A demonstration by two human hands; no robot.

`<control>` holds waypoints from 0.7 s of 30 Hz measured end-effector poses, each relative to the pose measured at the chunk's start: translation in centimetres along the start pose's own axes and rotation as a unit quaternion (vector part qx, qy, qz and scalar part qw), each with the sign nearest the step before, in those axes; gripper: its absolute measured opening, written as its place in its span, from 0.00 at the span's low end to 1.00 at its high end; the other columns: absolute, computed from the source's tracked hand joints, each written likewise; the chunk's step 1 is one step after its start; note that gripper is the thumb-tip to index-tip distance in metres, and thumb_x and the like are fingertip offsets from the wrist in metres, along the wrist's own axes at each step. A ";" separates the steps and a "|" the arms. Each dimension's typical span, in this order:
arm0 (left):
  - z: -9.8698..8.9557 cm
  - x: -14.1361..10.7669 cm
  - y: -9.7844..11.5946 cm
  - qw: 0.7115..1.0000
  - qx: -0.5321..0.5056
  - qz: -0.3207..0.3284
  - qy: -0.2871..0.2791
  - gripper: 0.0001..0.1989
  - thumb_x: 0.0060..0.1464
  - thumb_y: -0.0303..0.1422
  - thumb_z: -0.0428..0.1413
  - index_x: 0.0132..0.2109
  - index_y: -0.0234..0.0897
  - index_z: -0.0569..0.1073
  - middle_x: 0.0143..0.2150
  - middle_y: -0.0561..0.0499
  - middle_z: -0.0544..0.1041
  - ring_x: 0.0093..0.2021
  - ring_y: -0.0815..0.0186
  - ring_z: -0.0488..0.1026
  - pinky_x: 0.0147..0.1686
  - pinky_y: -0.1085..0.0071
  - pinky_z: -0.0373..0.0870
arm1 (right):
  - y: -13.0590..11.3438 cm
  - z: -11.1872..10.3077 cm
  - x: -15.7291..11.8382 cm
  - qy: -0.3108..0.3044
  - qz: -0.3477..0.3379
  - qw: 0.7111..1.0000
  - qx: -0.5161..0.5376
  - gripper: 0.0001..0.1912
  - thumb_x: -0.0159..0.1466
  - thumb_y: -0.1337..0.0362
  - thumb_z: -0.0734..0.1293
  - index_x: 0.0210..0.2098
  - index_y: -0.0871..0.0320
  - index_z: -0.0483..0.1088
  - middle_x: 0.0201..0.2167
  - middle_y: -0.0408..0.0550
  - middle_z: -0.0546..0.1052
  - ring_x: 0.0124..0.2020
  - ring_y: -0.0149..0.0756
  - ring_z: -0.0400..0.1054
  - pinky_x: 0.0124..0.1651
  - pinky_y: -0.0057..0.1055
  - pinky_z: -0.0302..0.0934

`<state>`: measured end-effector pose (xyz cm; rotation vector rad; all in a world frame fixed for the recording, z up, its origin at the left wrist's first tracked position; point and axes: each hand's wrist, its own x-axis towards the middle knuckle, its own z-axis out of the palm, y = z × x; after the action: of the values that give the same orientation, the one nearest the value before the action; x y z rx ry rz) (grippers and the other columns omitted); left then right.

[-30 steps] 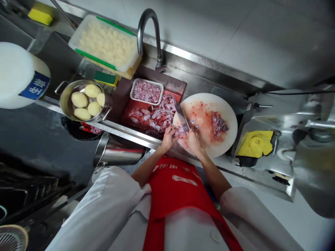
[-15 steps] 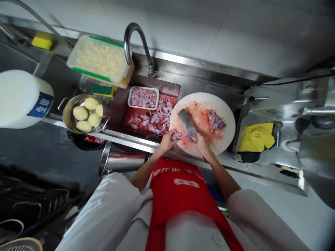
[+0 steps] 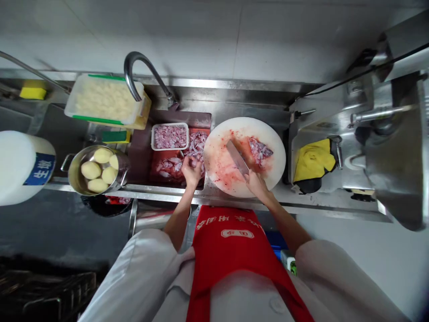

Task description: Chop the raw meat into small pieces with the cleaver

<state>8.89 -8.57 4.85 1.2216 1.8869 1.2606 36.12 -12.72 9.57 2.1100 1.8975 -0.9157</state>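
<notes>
My right hand [image 3: 256, 184] grips the handle end of a cleaver [image 3: 237, 157], whose broad blade lies over the round white cutting board [image 3: 217, 176]. To the right of the blade sits a small heap of raw purplish-pink pieces [image 3: 258, 151], either meat or seafood. Red liquid stains the board. My left hand [image 3: 191, 173] is over the sink, at a pile of similar raw pieces [image 3: 170, 166], thumb and fingers apart; its fingertips are partly lost among them. Behind it, a white basket [image 3: 152, 137] holds finer chopped pieces.
A steel pot [image 3: 76, 184] of peeled potatoes stands left of the sink [image 3: 138, 167]. Beyond are a lidded tub [image 3: 103, 100], a curved faucet [image 3: 152, 71] and a green-and-yellow sponge [image 3: 115, 137]. A yellow cloth [image 3: 313, 158] lies on metal equipment at right.
My left hand has left the board's edge, where it held a raw piece, and reached into the sink pile. My right hand keeps the cleaver over the board. The camera view has turned.
</notes>
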 end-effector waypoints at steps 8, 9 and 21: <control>8.9 0.8 3.8 0.898 0.251 0.249 -0.261 0.17 0.58 0.31 0.58 0.54 0.39 0.76 0.58 0.40 0.70 0.61 0.47 0.62 0.60 0.50 0.60 | 7.7 -0.2 -3.5 0.147 0.056 0.987 0.034 0.15 0.72 0.58 0.58 0.46 0.63 0.68 0.35 0.59 0.78 0.39 0.47 0.73 0.37 0.32 0.55; 9.3 0.7 4.1 0.857 0.275 0.297 -0.319 0.18 0.59 0.30 0.57 0.56 0.41 0.75 0.61 0.41 0.69 0.64 0.46 0.59 0.62 0.47 0.57 | 8.3 0.1 -3.9 0.153 0.057 0.986 0.043 0.14 0.71 0.59 0.58 0.46 0.63 0.68 0.35 0.59 0.78 0.38 0.47 0.72 0.37 0.32 0.55; 7.1 -3.2 3.5 0.820 0.289 0.255 -0.422 0.11 0.55 0.28 0.61 0.46 0.33 0.75 0.50 0.38 0.76 0.55 0.49 0.71 0.59 0.53 0.64 | 7.8 2.3 -5.6 0.093 0.066 0.990 0.079 0.15 0.73 0.58 0.56 0.47 0.62 0.67 0.33 0.55 0.77 0.36 0.43 0.71 0.34 0.30 0.50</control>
<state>17.44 -8.07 5.06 2.2370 1.2879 0.1639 42.64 -20.06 8.61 2.4594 1.7922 -0.8952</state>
